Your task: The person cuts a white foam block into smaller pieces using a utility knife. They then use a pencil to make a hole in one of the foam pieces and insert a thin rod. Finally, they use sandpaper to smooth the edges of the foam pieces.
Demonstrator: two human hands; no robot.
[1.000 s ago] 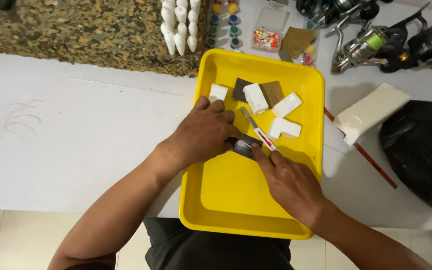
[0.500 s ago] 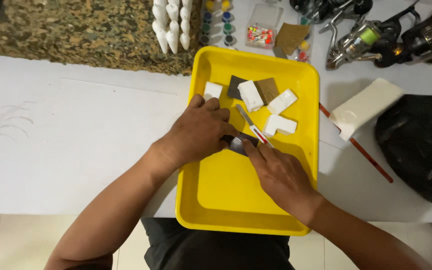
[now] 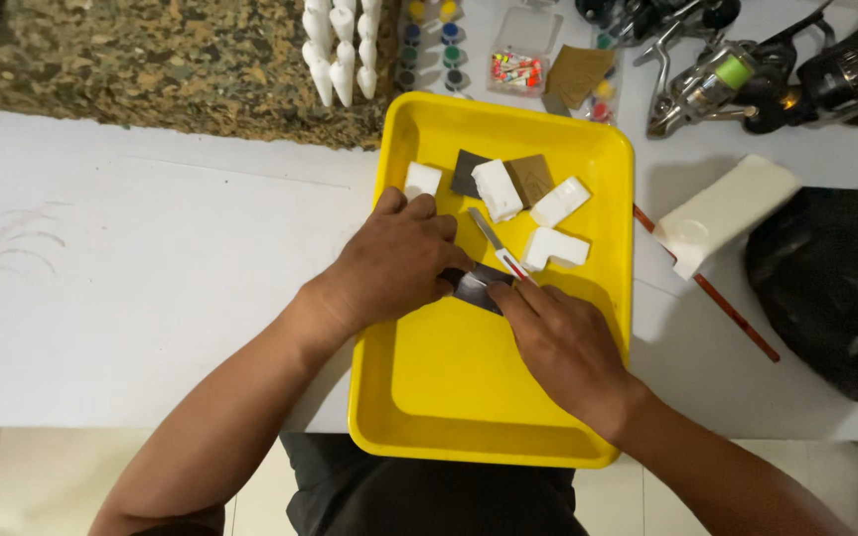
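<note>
- Yellow plastic tray (image 3: 419,417), one, sitting on the white table (image 3: 131,298); both hands are working inside it.
- Left hand (image 3: 394,263): fingers curled down, pinning a small dark sheet (image 3: 476,288) against the tray floor.
- Right hand (image 3: 563,342): fingers pinching a thin blade tool (image 3: 497,243), tip lying just beside the left fingertips.
- Risk, as a judgement: the blade is likely skidding on smooth plastic toward the pinning fingers; the sheet could be sliding out.
- White foam pieces in the tray: four (image 3: 497,189).
- Brown square (image 3: 530,179): one.
- Dark square (image 3: 467,171): one.
- Fishing reels (image 3: 707,84): at least two, lying beyond the tray.
</note>
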